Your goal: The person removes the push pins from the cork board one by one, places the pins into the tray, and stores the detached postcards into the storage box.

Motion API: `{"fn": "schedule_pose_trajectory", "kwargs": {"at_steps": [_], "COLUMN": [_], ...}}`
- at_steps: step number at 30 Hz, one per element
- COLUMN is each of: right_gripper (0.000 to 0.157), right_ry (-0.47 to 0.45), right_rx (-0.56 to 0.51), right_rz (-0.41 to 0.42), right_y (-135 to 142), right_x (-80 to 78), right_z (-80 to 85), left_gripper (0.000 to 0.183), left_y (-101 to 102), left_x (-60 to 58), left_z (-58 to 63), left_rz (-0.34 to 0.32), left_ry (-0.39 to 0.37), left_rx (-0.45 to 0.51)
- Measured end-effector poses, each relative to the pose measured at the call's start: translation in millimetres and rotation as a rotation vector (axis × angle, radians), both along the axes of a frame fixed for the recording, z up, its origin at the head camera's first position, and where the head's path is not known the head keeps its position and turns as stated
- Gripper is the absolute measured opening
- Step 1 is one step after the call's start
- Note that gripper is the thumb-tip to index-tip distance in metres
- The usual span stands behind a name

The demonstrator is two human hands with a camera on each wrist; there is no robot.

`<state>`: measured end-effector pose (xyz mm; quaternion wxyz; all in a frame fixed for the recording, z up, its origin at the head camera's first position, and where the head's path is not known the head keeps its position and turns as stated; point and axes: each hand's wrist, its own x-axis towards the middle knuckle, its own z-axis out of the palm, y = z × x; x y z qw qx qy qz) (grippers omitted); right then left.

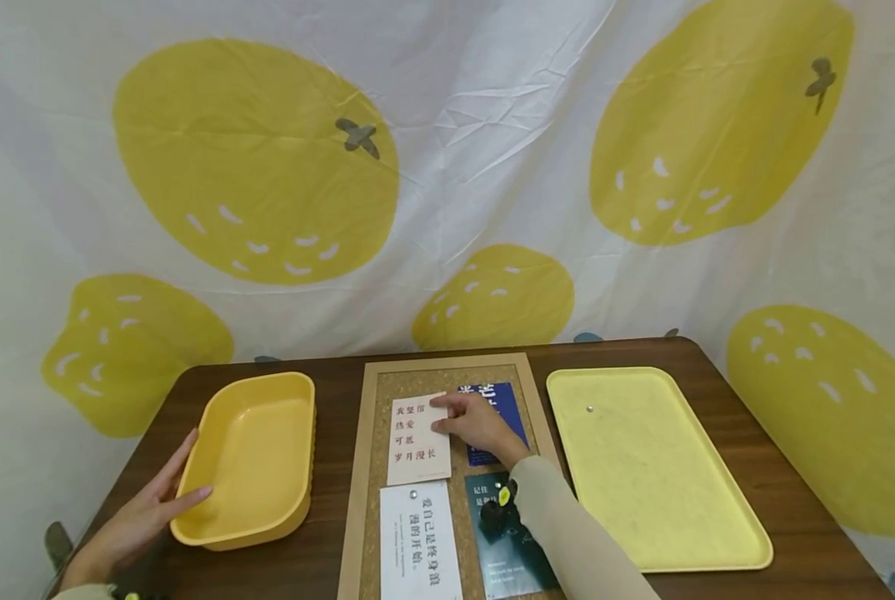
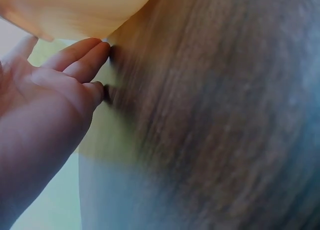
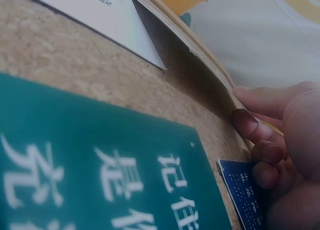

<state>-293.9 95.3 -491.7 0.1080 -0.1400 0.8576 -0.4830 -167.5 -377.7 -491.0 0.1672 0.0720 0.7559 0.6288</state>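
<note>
My right hand (image 1: 479, 427) pinches the right edge of a cream card (image 1: 416, 467) with red writing, between thumb and fingertips. In the right wrist view the card (image 3: 212, 72) stands lifted off the cork board (image 3: 70, 55), with a shadowed gap beneath it. The wood-framed cork board (image 1: 458, 500) lies on the table. My left hand (image 1: 142, 515) holds a yellow plastic tub (image 1: 256, 458) at its near left side, thumb over the rim and fingers along the outer wall. In the left wrist view, fingertips (image 2: 92, 60) meet the underside of the tub (image 2: 85, 15).
Also on the board are a blue card (image 1: 503, 408), a white card (image 1: 420, 546) with a silver pushpin (image 1: 413, 495), and a dark green card (image 1: 503, 558) partly behind my right wrist. A yellow tray (image 1: 650, 475) at the right bears one small pin (image 1: 589, 409). A lemon-print curtain (image 1: 477, 192) hangs behind.
</note>
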Motion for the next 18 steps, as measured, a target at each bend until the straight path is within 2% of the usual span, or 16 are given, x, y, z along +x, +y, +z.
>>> {"fn": "schedule_pose_trajectory", "kwargs": {"at_steps": [6,12,18], "right_gripper": [0.037,0.037,0.032], "right_ry": [-0.003,0.000,-0.005], "right_rx": [-0.003,-0.020,-0.047], "right_rz": [0.001,0.005,-0.030], "right_y": [0.1,-0.1,-0.4], "right_x": [1.3,0.9,-2.0], "right_z": [-0.1,-0.9,-3.1], "left_gripper": [0.088,0.088,0.085], "left_y": [-0.5,0.2,-0.4], "left_x": [0.4,0.8,-0.1], "left_z": [-4.4,-5.4,-7.3], "left_rz": [-0.008,-0.046,-0.080], "left_ry": [0.006,0.017,0.036], "left_rx": [0.028,0.116,0.171]}}
